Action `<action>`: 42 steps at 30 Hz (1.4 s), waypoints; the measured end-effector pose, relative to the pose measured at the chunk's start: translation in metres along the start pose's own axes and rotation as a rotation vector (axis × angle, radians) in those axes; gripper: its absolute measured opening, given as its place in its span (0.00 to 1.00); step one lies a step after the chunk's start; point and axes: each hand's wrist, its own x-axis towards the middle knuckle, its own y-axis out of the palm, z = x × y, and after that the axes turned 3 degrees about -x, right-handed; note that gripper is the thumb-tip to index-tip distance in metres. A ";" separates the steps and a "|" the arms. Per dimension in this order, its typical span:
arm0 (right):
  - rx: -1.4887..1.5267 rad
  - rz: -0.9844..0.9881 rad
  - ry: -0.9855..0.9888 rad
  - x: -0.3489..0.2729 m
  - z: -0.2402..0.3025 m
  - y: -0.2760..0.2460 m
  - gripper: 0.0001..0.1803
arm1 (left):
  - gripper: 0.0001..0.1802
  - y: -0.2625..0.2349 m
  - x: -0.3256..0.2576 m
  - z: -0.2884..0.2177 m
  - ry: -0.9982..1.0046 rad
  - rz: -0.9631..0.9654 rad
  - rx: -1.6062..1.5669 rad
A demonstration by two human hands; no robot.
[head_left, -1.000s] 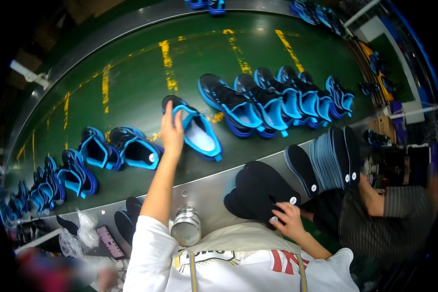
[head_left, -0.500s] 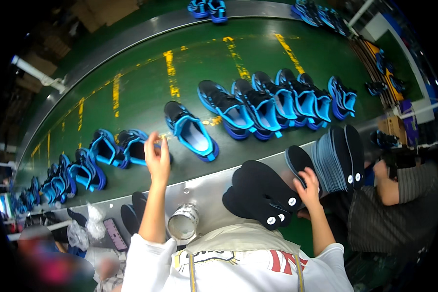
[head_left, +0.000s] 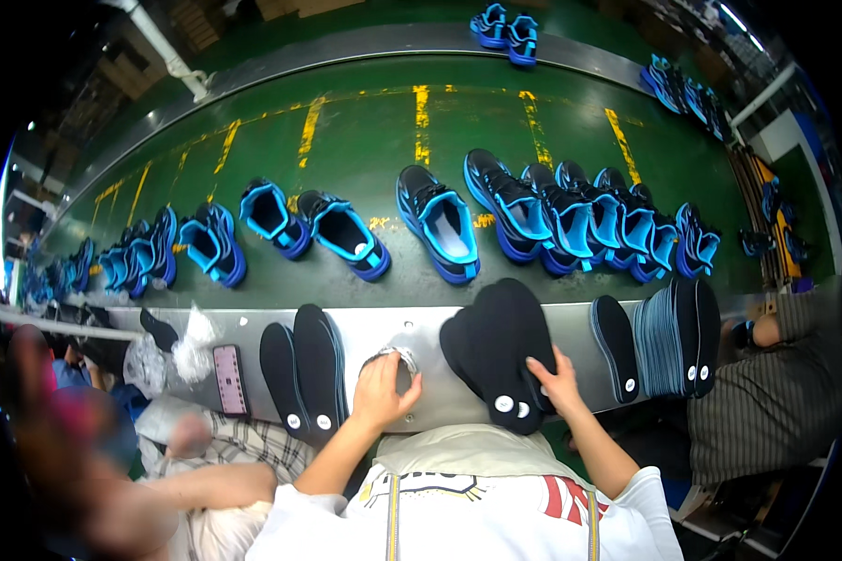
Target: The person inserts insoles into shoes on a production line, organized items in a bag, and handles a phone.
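Stack of black foam insoles [head_left: 500,351] lies on the grey metal ledge [head_left: 421,327], right hand [head_left: 554,379] spread flat on it. Beside the stack, left hand [head_left: 382,391] cups a round metal tin [head_left: 398,360]. Beyond the stack, blue-and-black shoes [head_left: 440,224] line the green conveyor belt [head_left: 365,140].

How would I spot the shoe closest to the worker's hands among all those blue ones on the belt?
Start at the green conveyor belt running across the view, then find the metal ledge along its near edge. Just beyond the pile of black insoles under the right hand lies a blue and black shoe. It lies alone, with gaps either side, and shows a pale blue lining, while those to its right overlap.
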 end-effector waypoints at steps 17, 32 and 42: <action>-1.007 0.041 -1.102 0.151 0.167 0.024 0.37 | 0.16 0.011 0.006 0.004 -0.338 -0.378 0.593; -1.050 -0.226 -0.902 0.231 0.113 -0.087 0.37 | 0.24 0.016 0.007 0.017 -0.567 -0.423 0.443; -0.565 -0.238 -1.165 0.224 0.043 -0.136 0.35 | 0.20 0.000 -0.008 -0.079 -0.064 -0.931 0.105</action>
